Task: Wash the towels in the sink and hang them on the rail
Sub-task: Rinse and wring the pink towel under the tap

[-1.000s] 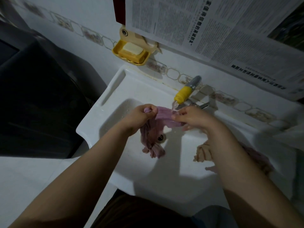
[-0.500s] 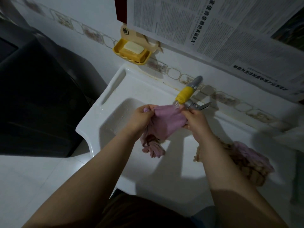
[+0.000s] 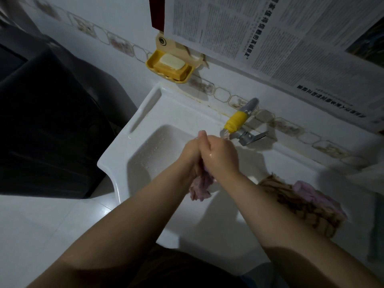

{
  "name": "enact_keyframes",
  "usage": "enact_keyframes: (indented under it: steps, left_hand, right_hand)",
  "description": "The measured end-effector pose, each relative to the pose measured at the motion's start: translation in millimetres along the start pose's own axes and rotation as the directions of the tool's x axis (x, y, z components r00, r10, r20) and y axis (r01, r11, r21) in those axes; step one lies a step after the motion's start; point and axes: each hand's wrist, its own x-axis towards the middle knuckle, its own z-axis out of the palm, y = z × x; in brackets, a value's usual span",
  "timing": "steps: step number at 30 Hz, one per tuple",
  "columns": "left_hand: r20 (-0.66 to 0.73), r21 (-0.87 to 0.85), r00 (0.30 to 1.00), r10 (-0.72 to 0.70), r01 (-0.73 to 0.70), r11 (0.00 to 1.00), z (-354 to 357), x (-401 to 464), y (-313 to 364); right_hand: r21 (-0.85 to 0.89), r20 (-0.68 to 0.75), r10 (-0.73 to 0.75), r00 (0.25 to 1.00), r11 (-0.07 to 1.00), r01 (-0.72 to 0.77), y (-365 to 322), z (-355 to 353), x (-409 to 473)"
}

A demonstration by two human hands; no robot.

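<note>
Over the white sink [image 3: 118, 154] my left hand [image 3: 192, 152] and my right hand [image 3: 221, 154] are pressed together, both closed around a small pink towel [image 3: 200, 187]. Only the towel's lower end shows, hanging bunched below my palms above the basin. The tap with a yellow nozzle [image 3: 235, 121] sits just behind my hands. A brown patterned towel [image 3: 301, 206] and a second pink towel [image 3: 320, 196] lie in a heap on the sink's right side. No rail is in view.
A yellow soap dish [image 3: 169, 66] holding a white bar hangs on the tiled wall. Newspaper sheets [image 3: 291, 40] cover the wall above the tap. A dark bulky object [image 3: 47, 121] stands left of the sink, and white floor tiles [image 3: 41, 235] lie below.
My hands, which held the pink towel spread between them, have come together and bunched it up. The view has shifted slightly.
</note>
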Motion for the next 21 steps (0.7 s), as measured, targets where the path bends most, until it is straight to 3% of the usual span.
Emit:
enact_keyframes:
  steps: [1,4,7,9,12,14,16,18,19,21]
  left_hand:
    - [0.019,-0.002,1.0,-0.018,0.018,1.0,0.1,-2.0,2.0]
    - [0.131,0.045,0.988,-0.086,0.081,0.996,8.3,-12.0,1.7]
    - [0.19,0.386,0.971,-0.147,0.064,0.92,-6.0,-12.3,9.7]
    - [0.298,0.519,0.938,-0.174,-0.007,0.855,-22.0,-7.7,17.3]
    - [0.365,0.657,0.92,-0.146,-0.144,0.74,-27.8,-9.2,28.3]
    - [0.391,0.614,0.919,-0.056,-0.215,0.76,-23.3,-10.1,35.4]
    - [0.409,0.458,0.912,0.027,-0.231,0.859,-18.7,-12.7,47.4]
    - [0.342,0.314,0.93,0.135,-0.249,0.916,-17.4,-14.4,61.6]
    - [0.268,0.326,0.939,0.216,-0.299,0.897,-18.8,-12.4,67.4]
    - [0.101,0.548,0.923,0.372,-0.364,0.753,-25.8,-4.6,74.5]
  right_hand:
    - [-0.042,-0.013,0.018,1.0,0.999,-0.018,0.6,-0.4,1.3]
    - [-0.045,-0.03,0.285,0.958,0.957,-0.286,13.8,-14.1,23.2]
    - [0.302,0.094,0.297,0.95,0.901,-0.311,21.1,-12.8,25.3]
    - [0.533,0.118,0.306,0.945,0.783,-0.321,24.8,-5.9,22.7]
    - [0.696,0.206,0.364,0.908,0.598,-0.397,31.7,-4.3,23.0]
    - [0.741,0.354,0.338,0.872,0.468,-0.482,34.1,-2.2,17.4]
    - [0.721,0.477,0.315,0.82,0.394,-0.571,36.5,10.1,6.5]
    - [0.621,0.535,0.311,0.786,0.486,-0.615,45.6,23.9,-5.4]
    - [0.534,0.574,0.305,0.76,0.564,-0.63,54.2,29.7,-9.8]
    - [0.487,0.52,0.247,0.818,0.701,-0.521,68.8,28.6,-15.1]
